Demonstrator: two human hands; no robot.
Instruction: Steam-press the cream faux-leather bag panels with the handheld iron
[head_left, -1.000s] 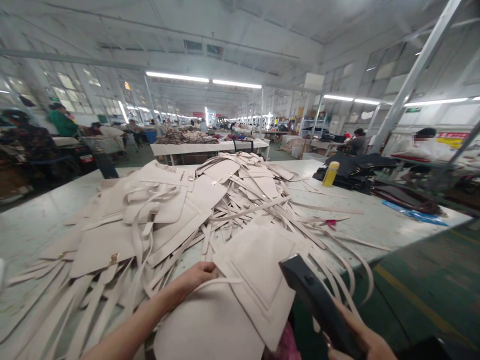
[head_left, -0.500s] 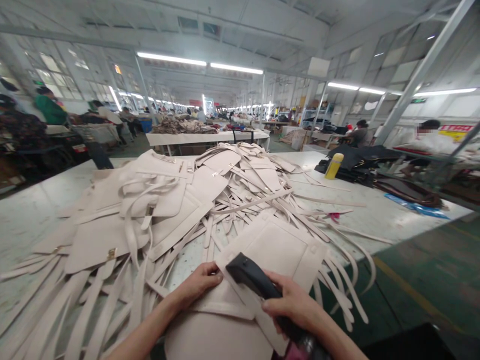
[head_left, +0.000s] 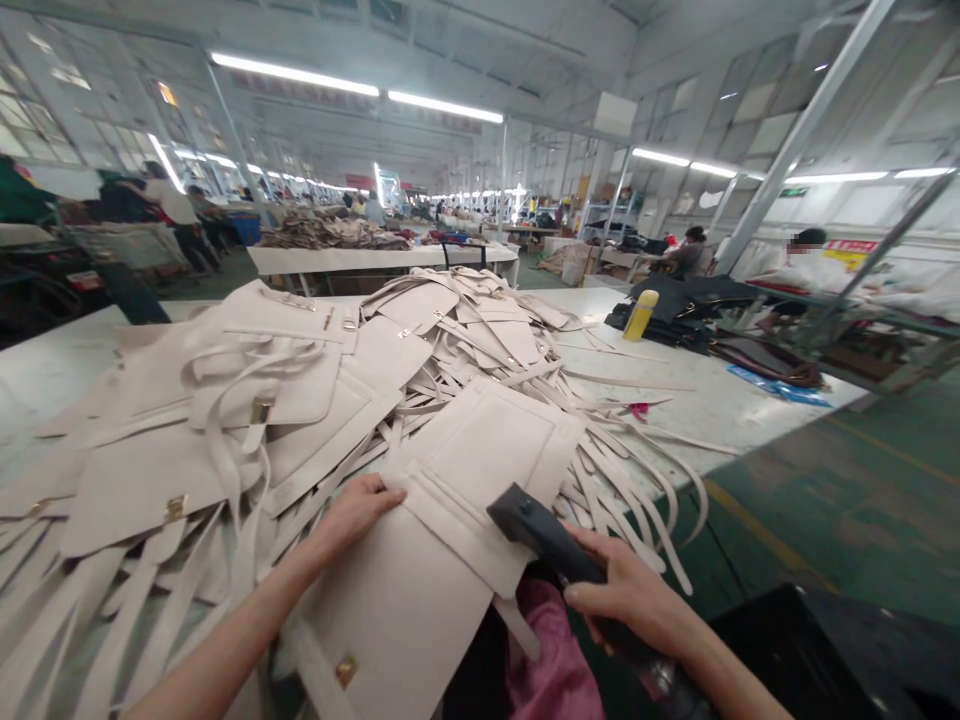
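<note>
One black handheld tool [head_left: 536, 522]: gripped in right hand [head_left: 628, 592]. One beige panel [head_left: 442, 555]: edge pinched by left hand [head_left: 364, 508]. Beige pieces [head_left: 394, 350]: heaped on bench [head_left: 754, 415] beyond left hand.

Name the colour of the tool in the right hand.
The tool is black or very dark grey, clearest in the head view.

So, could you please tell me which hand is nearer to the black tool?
Right: the right hand grips the black tool; the left hand is left of it, touching a beige piece.
</note>
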